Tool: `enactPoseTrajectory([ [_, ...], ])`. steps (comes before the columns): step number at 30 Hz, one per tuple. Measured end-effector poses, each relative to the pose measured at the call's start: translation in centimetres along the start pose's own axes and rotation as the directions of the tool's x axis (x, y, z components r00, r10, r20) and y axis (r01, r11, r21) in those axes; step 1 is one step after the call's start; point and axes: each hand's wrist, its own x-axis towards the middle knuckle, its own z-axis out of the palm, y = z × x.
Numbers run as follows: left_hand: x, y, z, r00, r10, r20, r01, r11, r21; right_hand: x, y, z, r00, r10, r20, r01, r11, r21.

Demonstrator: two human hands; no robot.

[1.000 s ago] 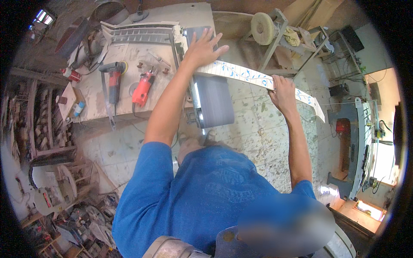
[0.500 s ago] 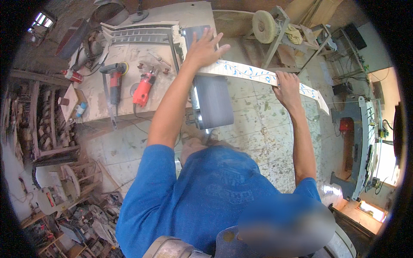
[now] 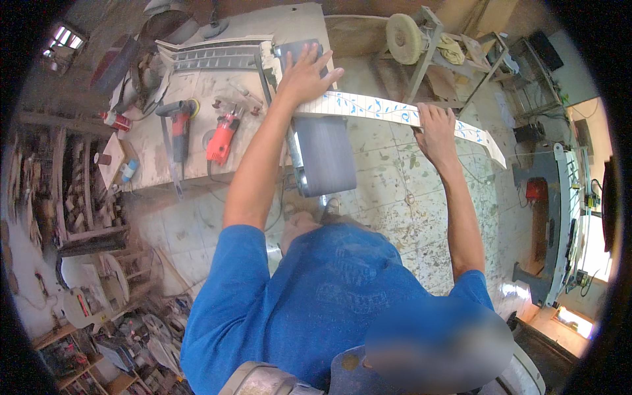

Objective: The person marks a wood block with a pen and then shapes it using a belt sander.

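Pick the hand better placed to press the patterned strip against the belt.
Left, likely: the left hand lies spread over the end of the patterned strip, at the gray belt. The right hand grips it farther out, clear of the belt.

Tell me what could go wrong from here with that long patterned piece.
The left hand has its fingers spread over the grey belt; if that belt is running, they might get scraped. The long white piece juts well past the belt, with only the right hand on that stretch, so it could tilt and bear unevenly.
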Motion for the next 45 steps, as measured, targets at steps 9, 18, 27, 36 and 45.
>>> enactPoseTrajectory([
  [9, 0.8, 0.6, 1.4, 0.999, 0.043, -0.031, -0.043, 0.999, -0.002, -0.1, 1.4, -0.9, 1.0, 0.016, 0.022, -0.015, 0.999, -0.031],
  [18, 0.8, 0.3, 0.5, 1.0, 0.025, 0.014, -0.025, 1.0, -0.017, -0.6, 0.4, -1.1, 1.0, 0.016, 0.008, -0.016, 1.0, 0.009],
  [27, 0.5, -0.1, 0.3, 1.0, 0.025, -0.002, -0.025, 1.0, -0.017, -0.6, -0.5, -1.4, 0.998, 0.045, 0.039, -0.045, 0.999, -0.005],
  [36, 0.3, -0.4, 0.4, 0.999, 0.022, -0.024, -0.022, 1.0, -0.008, -0.9, -0.7, -1.2, 0.999, 0.032, 0.028, -0.032, 0.999, -0.026],
  [45, 0.4, -0.5, 0.8, 0.999, 0.035, -0.035, -0.035, 0.999, -0.008, -1.3, -0.6, -1.1, 0.999, 0.025, 0.026, -0.025, 0.999, -0.026],
])
